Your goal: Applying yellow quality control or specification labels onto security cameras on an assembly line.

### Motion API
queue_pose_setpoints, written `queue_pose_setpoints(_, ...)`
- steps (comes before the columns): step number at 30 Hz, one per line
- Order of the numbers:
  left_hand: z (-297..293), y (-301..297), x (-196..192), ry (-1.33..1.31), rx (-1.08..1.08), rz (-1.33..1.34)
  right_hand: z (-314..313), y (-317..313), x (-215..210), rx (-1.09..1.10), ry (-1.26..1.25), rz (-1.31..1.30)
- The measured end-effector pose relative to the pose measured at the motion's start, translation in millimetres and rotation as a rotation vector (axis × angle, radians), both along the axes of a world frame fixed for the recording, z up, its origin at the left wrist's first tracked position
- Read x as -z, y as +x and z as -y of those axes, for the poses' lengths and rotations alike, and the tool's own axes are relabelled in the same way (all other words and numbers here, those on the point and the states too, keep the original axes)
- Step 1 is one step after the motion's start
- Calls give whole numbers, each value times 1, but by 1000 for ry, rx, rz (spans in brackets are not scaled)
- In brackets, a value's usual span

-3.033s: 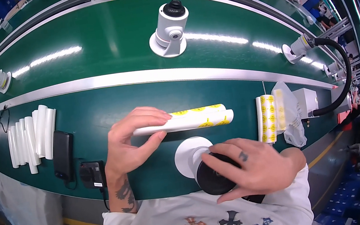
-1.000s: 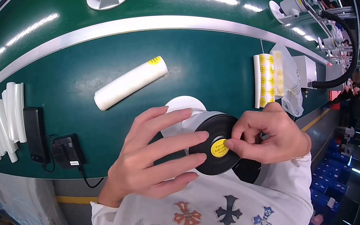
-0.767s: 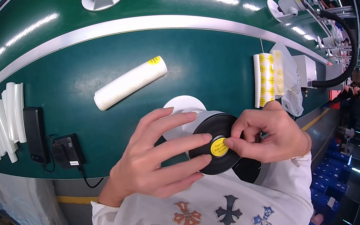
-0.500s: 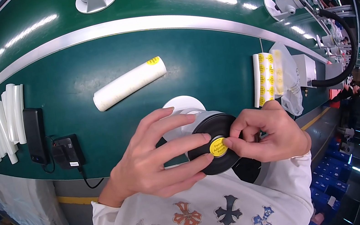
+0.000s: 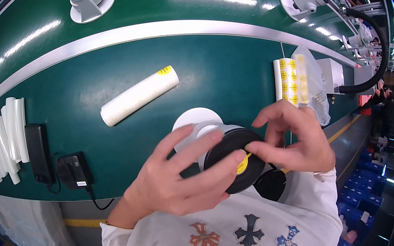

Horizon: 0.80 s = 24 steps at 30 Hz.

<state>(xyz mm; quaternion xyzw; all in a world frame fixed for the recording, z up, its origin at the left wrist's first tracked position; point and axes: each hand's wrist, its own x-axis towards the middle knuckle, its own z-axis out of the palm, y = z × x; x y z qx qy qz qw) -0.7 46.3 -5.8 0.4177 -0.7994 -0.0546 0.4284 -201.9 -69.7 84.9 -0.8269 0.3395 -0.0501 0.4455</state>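
At a green workbench, a loose white roll [image 5: 140, 96] with a yellow sticker near one end lies beyond the hands; being round, it could roll if an arm brushes it. Nearer the person, the left hand [image 5: 173, 184] spreads its fingers over a black disc [image 5: 232, 142] on a white device [image 5: 208, 130]; whether any digit grips beneath is impossible to tell. One fingertip overlaps the round yellow label [image 5: 242, 165] on the disc's face, so a sideways drag there could skew or wrinkle it. The device stands at the bench's near edge, the disc seeming to overhang; heavy pressing on that side could tip it. At right, the right hand [image 5: 292, 137] holds thumb and forefinger well apart, nothing visible between them. Its thumb tip sits at the label's upper right rim, touching or just above; if adhesive clings to the skin, that rim could lift or crease.

The roll's long axis slants from lower left to upper right, stickered end uppermost. The device's axis runs from its round base at upper left to the disc at lower right, whose labeled face points up and toward the person.
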Motion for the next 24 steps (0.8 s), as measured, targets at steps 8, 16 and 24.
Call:
queue_pose_setpoints(8, 5, -10, 6, 5, 27, 19, -2, -14, 19, 113, -13, 179)
queue_pose_setpoints(16, 11, -12, 28, -200, 73, -182, -11, -28, 40, 410, 194, 323)
queue_pose_setpoints(24, 21, -10, 32, -288, 103, -329, 21, -13, 104, -296, 423, 647)
